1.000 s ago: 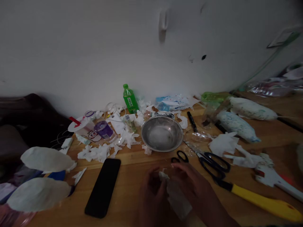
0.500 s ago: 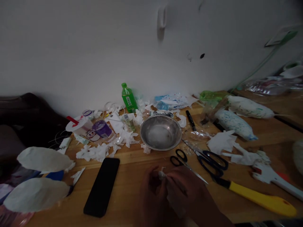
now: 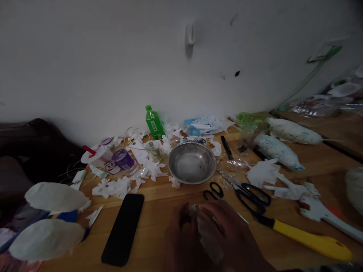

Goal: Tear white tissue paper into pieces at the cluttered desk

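Note:
My left hand (image 3: 180,232) and my right hand (image 3: 231,230) meet low in the middle, above the wooden table (image 3: 157,234). Both have curled fingers closed on a pale whitish piece (image 3: 209,240), thin like paper or film. Its small end pokes out between the fingertips, while dim light and the fingers hide the rest. Just beyond my right hand lie small black-handled scissors (image 3: 216,189), their blades partly covered by it. A steel bowl (image 3: 192,163) with a whitish bottom stands farther back.
A black phone (image 3: 123,229) lies to the left, near two pale oval paper-covered shapes (image 3: 56,197). Torn white paper (image 3: 113,187), a purple-labelled cup (image 3: 123,160) and a green bottle (image 3: 154,122) sit behind. Larger scissors (image 3: 253,198) and a yellow-handled tool (image 3: 312,240) lie right.
My hands have drawn closer around the pale piece, and more of it shows below my right fingers. The whole view has shifted slightly, with the table things sitting a little lower.

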`<state>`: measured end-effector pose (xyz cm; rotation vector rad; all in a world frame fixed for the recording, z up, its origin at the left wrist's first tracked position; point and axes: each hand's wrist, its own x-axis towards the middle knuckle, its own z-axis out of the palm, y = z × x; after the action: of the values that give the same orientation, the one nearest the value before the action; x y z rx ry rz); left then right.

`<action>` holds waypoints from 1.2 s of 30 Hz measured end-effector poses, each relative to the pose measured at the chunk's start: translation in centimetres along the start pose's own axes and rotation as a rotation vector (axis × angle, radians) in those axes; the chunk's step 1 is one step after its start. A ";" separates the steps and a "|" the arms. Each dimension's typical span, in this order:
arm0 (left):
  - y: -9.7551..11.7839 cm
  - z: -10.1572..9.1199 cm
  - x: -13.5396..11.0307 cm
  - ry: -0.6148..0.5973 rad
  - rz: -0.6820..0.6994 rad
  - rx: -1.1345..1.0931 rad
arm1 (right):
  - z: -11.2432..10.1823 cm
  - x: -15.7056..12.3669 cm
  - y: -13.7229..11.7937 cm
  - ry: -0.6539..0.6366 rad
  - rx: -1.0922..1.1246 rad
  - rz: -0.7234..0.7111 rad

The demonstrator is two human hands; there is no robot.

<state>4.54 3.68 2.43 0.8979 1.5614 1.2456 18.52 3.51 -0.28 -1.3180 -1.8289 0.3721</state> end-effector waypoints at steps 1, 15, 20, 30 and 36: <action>0.1 -0.1 0.0 -0.032 -0.019 -0.001 | 0.2 -0.2 0.3 0.001 -0.002 0.046; -0.8 -0.9 0.4 -0.197 -0.008 0.064 | -0.1 1.1 -0.4 -0.073 0.136 0.001; -0.7 -0.8 0.3 -0.128 -0.033 0.091 | 0.1 1.1 -0.6 0.012 -0.108 -0.251; -3.9 -2.2 2.2 -0.123 0.176 0.384 | 0.5 1.6 -1.0 0.038 -0.209 -0.322; -5.3 -6.6 4.0 -0.138 0.675 0.750 | -2.0 0.3 -0.5 0.008 -0.039 -0.089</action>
<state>-3.02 4.14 -3.15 2.0731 1.6885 0.9726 19.73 3.18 1.42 -1.2571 -1.8899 0.2851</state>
